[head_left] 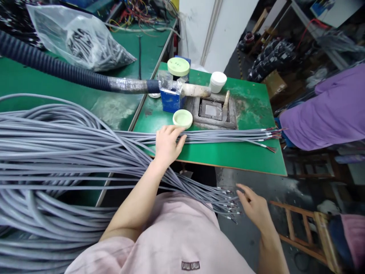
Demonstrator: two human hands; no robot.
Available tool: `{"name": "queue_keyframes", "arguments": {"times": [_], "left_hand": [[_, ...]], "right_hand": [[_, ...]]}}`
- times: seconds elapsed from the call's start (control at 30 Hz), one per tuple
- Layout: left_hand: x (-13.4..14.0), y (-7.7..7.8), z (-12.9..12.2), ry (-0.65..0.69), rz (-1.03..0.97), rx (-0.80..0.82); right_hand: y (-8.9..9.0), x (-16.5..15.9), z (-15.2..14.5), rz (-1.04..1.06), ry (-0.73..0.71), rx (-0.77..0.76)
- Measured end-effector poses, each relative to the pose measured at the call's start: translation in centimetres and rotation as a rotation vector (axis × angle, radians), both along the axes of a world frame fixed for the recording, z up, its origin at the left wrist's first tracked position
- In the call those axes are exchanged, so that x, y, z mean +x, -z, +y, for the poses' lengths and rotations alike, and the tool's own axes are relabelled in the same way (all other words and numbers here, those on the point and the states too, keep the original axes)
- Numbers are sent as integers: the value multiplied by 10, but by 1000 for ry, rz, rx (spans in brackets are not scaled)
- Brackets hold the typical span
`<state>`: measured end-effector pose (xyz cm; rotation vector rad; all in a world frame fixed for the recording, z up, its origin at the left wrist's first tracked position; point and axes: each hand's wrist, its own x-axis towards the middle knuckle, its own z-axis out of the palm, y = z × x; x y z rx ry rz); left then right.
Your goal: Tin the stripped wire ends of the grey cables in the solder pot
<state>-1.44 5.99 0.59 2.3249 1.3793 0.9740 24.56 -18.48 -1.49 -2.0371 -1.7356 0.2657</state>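
Right hand (255,207) at 5 o'clock, fingers loose and holding nothing, hovers at stripped tips of the hanging gray cables (199,192); left hand (168,144), centre, presses flat on the table-laid bundle (228,135), pinning ends before the solder pot (212,110) at 12 o'clock

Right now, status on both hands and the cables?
Left hand flat on gray cables on green table. Right hand open at loose cable ends, holding nothing. Pale jar lid beside left fingers.

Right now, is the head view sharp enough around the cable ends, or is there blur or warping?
Head view: evenly lit, wide-angle bend at the edges; cable ends by the right hand slightly soft; left hand sharp on the table bundle.
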Motion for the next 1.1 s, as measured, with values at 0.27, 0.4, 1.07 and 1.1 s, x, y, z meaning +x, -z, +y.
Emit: {"name": "queue_keyframes", "arguments": {"times": [0.27, 0.4, 1.07, 1.1], "left_hand": [[16, 9, 6, 36, 198, 22], [10, -3, -1, 43, 96, 111], [-26, -12, -35, 669, -24, -472], [-22, -11, -37, 657, -46, -490]], "right_hand": [[4, -47, 41, 280, -81, -180], [-3, -67, 73, 527, -166, -243], [-40, -22, 111, 1263, 258, 821], [-39, -23, 104, 1205, 239, 744]]}}
